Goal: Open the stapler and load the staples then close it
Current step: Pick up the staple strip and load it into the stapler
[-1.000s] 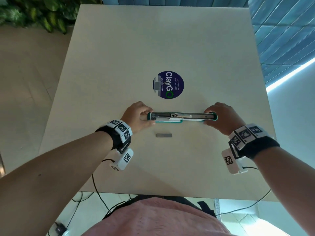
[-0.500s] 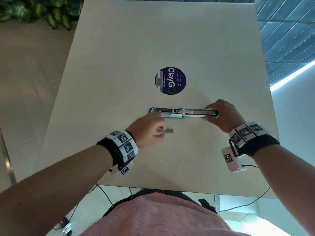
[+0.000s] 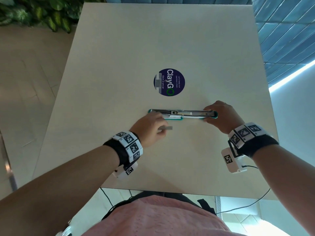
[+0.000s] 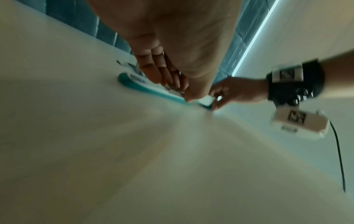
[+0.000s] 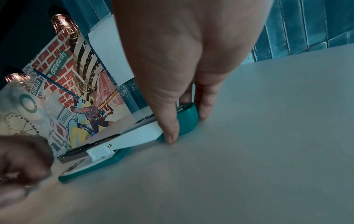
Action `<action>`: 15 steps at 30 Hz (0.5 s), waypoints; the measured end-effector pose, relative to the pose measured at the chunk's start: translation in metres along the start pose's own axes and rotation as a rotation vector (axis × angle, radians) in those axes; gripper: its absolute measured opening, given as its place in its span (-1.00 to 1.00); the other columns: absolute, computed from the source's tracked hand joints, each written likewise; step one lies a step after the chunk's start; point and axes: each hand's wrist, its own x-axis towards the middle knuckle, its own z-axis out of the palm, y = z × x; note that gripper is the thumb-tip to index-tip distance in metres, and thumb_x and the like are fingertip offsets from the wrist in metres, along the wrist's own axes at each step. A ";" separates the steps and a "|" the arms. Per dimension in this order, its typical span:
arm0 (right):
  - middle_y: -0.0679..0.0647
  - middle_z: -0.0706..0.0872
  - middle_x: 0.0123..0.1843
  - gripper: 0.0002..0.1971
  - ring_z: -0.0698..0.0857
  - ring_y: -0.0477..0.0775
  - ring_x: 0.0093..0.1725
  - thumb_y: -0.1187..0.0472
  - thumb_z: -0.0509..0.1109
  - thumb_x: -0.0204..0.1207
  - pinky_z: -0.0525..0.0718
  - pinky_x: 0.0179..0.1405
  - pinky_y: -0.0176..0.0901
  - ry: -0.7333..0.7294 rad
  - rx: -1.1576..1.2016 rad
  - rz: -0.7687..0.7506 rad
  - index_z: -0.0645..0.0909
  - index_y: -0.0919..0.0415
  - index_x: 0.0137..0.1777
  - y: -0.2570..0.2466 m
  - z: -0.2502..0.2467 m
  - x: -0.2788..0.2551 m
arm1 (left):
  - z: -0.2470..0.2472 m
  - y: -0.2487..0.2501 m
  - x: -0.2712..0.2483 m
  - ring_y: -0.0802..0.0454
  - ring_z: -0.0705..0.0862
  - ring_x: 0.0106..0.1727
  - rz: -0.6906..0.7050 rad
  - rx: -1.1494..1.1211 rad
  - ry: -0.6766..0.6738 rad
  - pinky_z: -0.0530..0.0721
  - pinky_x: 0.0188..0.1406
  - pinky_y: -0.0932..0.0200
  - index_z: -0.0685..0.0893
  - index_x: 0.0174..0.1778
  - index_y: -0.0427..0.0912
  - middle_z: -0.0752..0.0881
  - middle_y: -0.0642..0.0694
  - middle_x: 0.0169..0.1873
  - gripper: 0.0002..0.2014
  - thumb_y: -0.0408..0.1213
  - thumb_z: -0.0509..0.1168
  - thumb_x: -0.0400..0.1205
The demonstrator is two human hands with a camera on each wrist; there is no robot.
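Observation:
A teal and white stapler (image 3: 182, 114) lies opened out flat across the middle of the beige table (image 3: 170, 40), its metal staple channel facing up. My right hand (image 3: 207, 115) grips its right end; in the right wrist view the thumb (image 5: 170, 131) and fingers (image 5: 205, 106) pinch the teal tip (image 5: 188, 116). Just in front of the stapler, my left hand (image 3: 162, 129) pinches the left end of a short grey staple strip (image 3: 168, 128). Whether the strip is off the table, I cannot tell. The left wrist view is blurred and shows curled fingers (image 4: 164, 75) near the stapler (image 4: 134, 84).
A round dark blue sticker (image 3: 169, 82) is stuck on the table beyond the stapler. The table's near edge (image 3: 170, 192) runs close to my body. Leafy plants (image 3: 37, 12) stand at the far left; a tiled wall (image 3: 286, 31) is on the right.
My left hand let go of the stapler's left end, came toward me to the staple strip and took hold of it. The right hand stayed on the stapler's right end.

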 end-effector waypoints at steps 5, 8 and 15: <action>0.02 0.60 -0.20 -0.84 0.61 0.10 -0.13 0.15 0.52 0.36 0.46 -0.10 -0.16 0.007 0.036 -0.003 0.72 -0.01 -0.06 0.001 0.001 0.000 | -0.034 -0.003 0.035 0.02 0.55 -0.21 0.020 -0.031 0.113 0.57 -0.22 0.11 0.69 -0.22 -0.12 0.68 -0.08 -0.26 -0.96 -0.29 0.39 0.44; 0.06 0.63 -0.18 -0.84 0.62 0.12 -0.12 0.15 0.51 0.36 0.51 -0.09 -0.12 -0.003 0.042 -0.002 0.72 0.01 -0.05 0.000 0.000 0.000 | -0.039 -0.008 0.049 0.02 0.55 -0.17 -0.016 0.015 -0.010 0.63 -0.15 0.01 0.69 -0.19 -0.14 0.69 -0.09 -0.21 -0.93 -0.27 0.38 0.45; 0.08 0.66 -0.14 -0.83 0.62 0.12 -0.09 0.15 0.51 0.37 0.56 -0.04 -0.09 -0.012 0.050 0.006 0.72 0.01 -0.03 -0.001 -0.001 -0.002 | -0.033 -0.013 0.053 0.02 0.53 -0.22 -0.049 0.035 -0.107 0.60 -0.20 0.06 0.70 -0.19 -0.18 0.63 -0.08 -0.26 -0.92 -0.28 0.39 0.43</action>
